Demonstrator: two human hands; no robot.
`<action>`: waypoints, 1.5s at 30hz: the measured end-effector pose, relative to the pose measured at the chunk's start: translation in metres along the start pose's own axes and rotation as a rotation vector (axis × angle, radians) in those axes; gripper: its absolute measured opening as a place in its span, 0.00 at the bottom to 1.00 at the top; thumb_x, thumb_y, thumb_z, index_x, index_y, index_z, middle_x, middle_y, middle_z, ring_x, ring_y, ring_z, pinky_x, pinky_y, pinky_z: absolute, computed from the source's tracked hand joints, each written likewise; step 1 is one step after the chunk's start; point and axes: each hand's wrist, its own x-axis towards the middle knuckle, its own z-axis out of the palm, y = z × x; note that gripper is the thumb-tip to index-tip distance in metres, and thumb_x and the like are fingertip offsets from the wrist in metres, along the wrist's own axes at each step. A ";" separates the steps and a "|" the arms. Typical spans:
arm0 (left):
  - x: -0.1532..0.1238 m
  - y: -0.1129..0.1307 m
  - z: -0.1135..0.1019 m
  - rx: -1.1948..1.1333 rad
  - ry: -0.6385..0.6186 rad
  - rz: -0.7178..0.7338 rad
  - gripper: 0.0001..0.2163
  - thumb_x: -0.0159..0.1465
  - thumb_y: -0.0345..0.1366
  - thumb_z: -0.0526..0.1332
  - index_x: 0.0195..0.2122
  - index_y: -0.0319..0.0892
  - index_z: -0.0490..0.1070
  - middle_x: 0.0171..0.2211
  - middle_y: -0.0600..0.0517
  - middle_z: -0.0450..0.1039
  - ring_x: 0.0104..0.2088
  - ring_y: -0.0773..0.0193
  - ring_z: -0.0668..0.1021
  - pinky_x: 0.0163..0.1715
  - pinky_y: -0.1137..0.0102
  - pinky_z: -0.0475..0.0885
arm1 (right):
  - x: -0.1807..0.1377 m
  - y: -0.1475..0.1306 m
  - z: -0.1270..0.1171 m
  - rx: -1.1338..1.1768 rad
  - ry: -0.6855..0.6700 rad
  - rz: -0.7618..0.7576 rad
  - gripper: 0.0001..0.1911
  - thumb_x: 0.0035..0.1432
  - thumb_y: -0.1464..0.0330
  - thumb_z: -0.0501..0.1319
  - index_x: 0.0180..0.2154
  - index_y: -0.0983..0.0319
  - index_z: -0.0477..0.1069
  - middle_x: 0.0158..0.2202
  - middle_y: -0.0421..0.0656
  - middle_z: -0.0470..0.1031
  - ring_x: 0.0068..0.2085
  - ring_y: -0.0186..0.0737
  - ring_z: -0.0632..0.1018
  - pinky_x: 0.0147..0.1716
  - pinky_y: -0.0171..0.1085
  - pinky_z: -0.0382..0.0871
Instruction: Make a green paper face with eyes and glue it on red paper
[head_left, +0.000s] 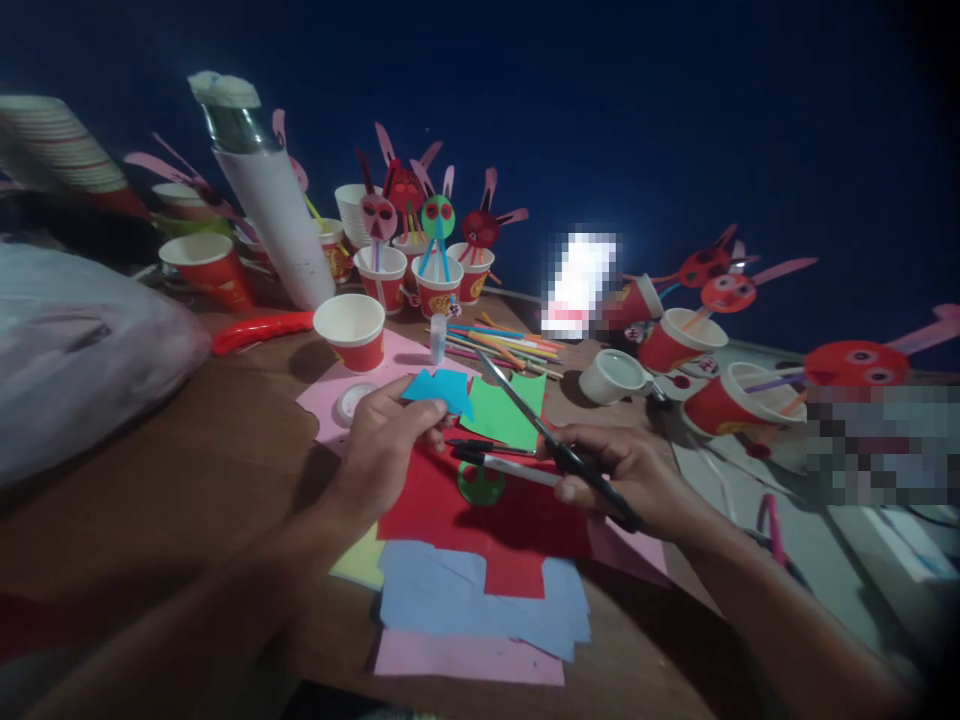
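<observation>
My left hand (pixel 386 440) pinches a small blue paper cut-out (pixel 441 390) and holds it up over the table. My right hand (pixel 626 475) grips black-handled scissors (pixel 540 425), their blades pointing up and left toward the blue piece but apart from it. Under my hands lie a red sheet (pixel 525 520), a green sheet (pixel 510 410), a green paper face disc (pixel 481 485) and two pens (pixel 502 462).
Blue, pink and yellow paper sheets (pixel 480 600) are stacked near the table's front edge. Red paper cups (pixel 352 330) with paper animal faces on straws stand at the back and right. Coloured straws (pixel 502 345), a glue stick (pixel 438 338), a white tube and a grey bag at left.
</observation>
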 end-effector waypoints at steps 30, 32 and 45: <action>0.003 0.001 0.003 -0.082 0.025 -0.072 0.06 0.54 0.33 0.61 0.24 0.37 0.71 0.21 0.54 0.71 0.21 0.71 0.70 0.21 0.76 0.65 | -0.029 0.032 -0.034 -1.235 0.186 0.273 0.12 0.54 0.69 0.55 0.42 0.61 0.68 0.32 0.47 0.78 0.30 0.47 0.78 0.22 0.35 0.52; 0.003 -0.004 0.002 -0.048 -0.006 -0.102 0.06 0.55 0.34 0.60 0.25 0.36 0.72 0.22 0.53 0.71 0.20 0.72 0.70 0.21 0.76 0.65 | -0.030 0.036 -0.032 -1.273 0.164 0.332 0.11 0.54 0.70 0.54 0.41 0.61 0.68 0.33 0.48 0.78 0.31 0.49 0.78 0.22 0.35 0.52; 0.000 -0.010 0.005 0.002 -0.110 -0.181 0.08 0.57 0.34 0.58 0.25 0.37 0.72 0.24 0.51 0.73 0.19 0.71 0.70 0.21 0.75 0.65 | -0.022 0.034 -0.063 -0.974 -0.142 0.248 0.21 0.50 0.75 0.54 0.48 0.59 0.67 0.32 0.45 0.77 0.31 0.41 0.77 0.27 0.34 0.61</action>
